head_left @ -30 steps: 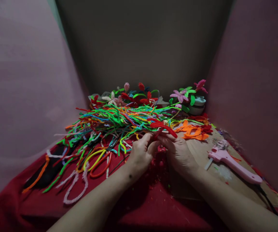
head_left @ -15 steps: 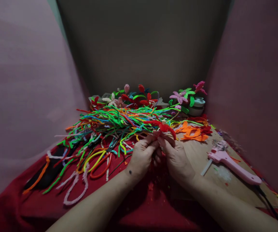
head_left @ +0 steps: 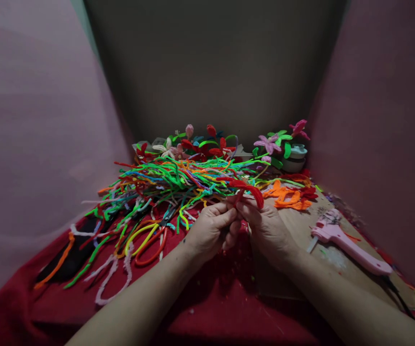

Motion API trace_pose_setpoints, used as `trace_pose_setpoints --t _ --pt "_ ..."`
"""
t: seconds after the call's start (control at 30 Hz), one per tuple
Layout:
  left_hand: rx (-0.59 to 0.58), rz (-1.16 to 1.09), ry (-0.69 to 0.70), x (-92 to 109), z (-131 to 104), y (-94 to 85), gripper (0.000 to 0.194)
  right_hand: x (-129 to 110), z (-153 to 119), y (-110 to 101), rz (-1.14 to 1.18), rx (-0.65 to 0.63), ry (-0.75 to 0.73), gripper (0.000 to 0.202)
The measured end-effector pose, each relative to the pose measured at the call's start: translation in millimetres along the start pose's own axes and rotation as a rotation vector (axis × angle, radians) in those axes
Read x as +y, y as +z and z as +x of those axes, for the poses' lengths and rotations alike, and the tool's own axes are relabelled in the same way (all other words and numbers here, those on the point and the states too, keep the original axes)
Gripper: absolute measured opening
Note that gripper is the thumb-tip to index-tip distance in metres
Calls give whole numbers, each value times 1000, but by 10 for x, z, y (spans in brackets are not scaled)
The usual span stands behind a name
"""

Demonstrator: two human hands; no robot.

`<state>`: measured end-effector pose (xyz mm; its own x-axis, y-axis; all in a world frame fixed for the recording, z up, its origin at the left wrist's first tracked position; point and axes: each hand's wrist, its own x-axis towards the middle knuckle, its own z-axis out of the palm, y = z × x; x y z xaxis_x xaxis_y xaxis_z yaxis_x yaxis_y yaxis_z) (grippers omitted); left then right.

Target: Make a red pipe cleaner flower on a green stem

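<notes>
Both hands meet at the middle, pinching a red pipe-cleaner flower (head_left: 251, 190) whose fuzzy petals stick out above the fingers. My left hand (head_left: 214, 226) is closed on its lower part, which the fingers mostly hide. Thumb and fingers of my right hand (head_left: 263, 228) press on the flower's base from the other side. Just beyond the hands lies a big heap of coloured pipe cleaners (head_left: 178, 175). To the left of my left hand rest scissors (head_left: 153, 240) with yellow and orange-red handles.
A pink glue gun (head_left: 351, 247) lies on a cardboard sheet (head_left: 297, 274) at the right, its cord trailing off. Orange petal shapes (head_left: 286, 196) sit at the sheet's far end. Finished flowers (head_left: 268, 143) and a small jar (head_left: 296, 157) stand at the back. Red cloth (head_left: 207, 312) covers the table.
The red flower has turned in my fingers, so its petals lie at a different angle. My left wrist has rolled slightly and both forearms have shifted a little.
</notes>
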<state>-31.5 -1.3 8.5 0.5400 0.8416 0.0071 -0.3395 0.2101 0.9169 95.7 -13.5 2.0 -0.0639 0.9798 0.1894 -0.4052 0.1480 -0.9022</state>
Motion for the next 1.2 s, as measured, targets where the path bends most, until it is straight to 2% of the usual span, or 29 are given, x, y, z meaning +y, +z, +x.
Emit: trace_pose_setpoints --t 0.23,0.57,0.63,0.7,0.8,0.9,1.03,1.2 --pt "-91 -128 -121 58 -17 -32 25 -32 43 -40 35 -110 -15 20" --pt "-159 -211 -184 74 -27 -55 27 -6 47 -56 109 -108 -12 17" --pt "-104 -118 -151 78 -37 -24 25 8 49 -58 97 -91 3 15" --pt "9 84 -69 69 -52 17 23 24 51 -60 88 -65 6 14" --pt "207 504 200 22 -79 57 19 41 44 -60 64 2 -45 12" --pt "296 792 427 -40 -103 45 13 35 20 -44 17 41 -94 13" --pt "296 837 459 -66 -111 11 11 5 -14 -11 -48 43 -142 11" --pt "282 636 359 -1 -91 74 20 -36 -24 11 -103 35 -171 13"
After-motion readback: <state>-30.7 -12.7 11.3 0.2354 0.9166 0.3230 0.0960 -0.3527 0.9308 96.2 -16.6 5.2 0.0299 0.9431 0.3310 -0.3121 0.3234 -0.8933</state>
